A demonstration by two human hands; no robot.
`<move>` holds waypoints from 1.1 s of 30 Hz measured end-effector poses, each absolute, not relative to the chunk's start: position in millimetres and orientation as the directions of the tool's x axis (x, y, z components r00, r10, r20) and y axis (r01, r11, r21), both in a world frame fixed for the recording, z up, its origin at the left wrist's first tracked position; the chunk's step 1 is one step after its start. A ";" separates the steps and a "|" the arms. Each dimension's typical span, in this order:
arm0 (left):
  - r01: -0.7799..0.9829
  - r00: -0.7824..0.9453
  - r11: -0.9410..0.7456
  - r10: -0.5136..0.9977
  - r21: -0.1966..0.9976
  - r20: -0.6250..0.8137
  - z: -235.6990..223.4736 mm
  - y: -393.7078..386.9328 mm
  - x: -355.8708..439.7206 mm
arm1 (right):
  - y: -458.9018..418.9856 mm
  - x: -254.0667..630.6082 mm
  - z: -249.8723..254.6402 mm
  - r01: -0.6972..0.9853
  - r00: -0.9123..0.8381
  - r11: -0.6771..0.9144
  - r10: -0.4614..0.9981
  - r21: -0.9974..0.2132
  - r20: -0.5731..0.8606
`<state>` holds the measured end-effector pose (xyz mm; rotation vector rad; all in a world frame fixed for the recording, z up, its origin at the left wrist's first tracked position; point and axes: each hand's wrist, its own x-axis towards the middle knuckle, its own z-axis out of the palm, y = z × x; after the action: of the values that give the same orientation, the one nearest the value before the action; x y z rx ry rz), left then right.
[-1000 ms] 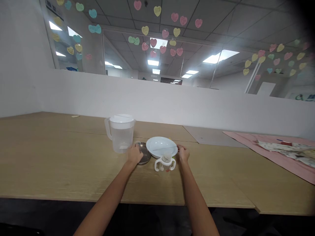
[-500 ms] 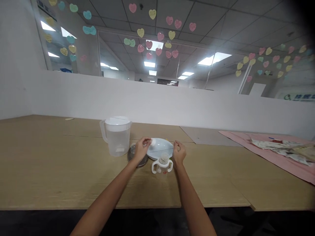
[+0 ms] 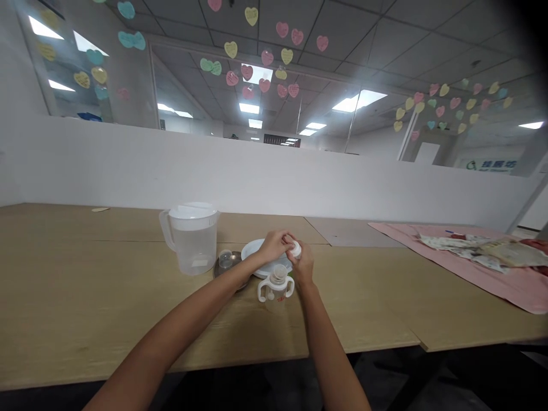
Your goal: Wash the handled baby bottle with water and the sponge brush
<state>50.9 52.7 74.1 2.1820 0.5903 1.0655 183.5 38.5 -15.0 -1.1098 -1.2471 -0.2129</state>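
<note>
Watching through the head feed: both hands meet in the air above the right side of a white oval dish (image 3: 252, 247). Right hand (image 3: 305, 266) is closed around a small white bottle cap (image 3: 296, 249), probably to steady it from below and the right. Left hand (image 3: 274, 245) comes across from the left, fingers bent in at the cap's left edge; I can't tell whether they pinch it or just touch. Two hands on so small a part reads to me as fine finger work, one bracing, one adjusting. Whether a thin part sits between the fingertips, I can't make out.

Two-handled baby bottle (image 3: 277, 290) stands upright on the table (image 3: 351, 302), nearer than the dish, mouth uncovered, handles out left and right, so it needs no hand to stay up. Left of the dish, a round metal tray (image 3: 218, 273) bears a small clear cup (image 3: 225, 258), likely to keep loose pieces together. Lidded plastic pitcher (image 3: 194, 245) is farther left, handle turned left, off the working spot. Pink cloth (image 3: 488, 282) lies far right, well apart.
</note>
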 end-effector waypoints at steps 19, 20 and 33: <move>0.268 0.672 -0.954 0.286 0.136 0.683 80.8 3.3 12.3 | 32.7 197.1 -13.6 0.950 0.179 0.245 0.085 -0.195 0.980; 0.249 0.662 -0.958 0.275 0.141 0.697 80.0 1.3 7.5 | 30.8 196.7 -11.5 0.933 0.273 0.228 0.051 -0.277 0.961; -0.018 0.520 -0.875 0.406 0.485 0.752 10.3 -14.9 1.6 | -32.1 135.0 -25.5 0.809 0.293 0.437 0.281 -0.393 0.914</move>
<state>1.6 -14.9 10.3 2.3280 0.3184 1.3159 135.0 -32.1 -25.5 -1.1148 -1.2727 -0.4719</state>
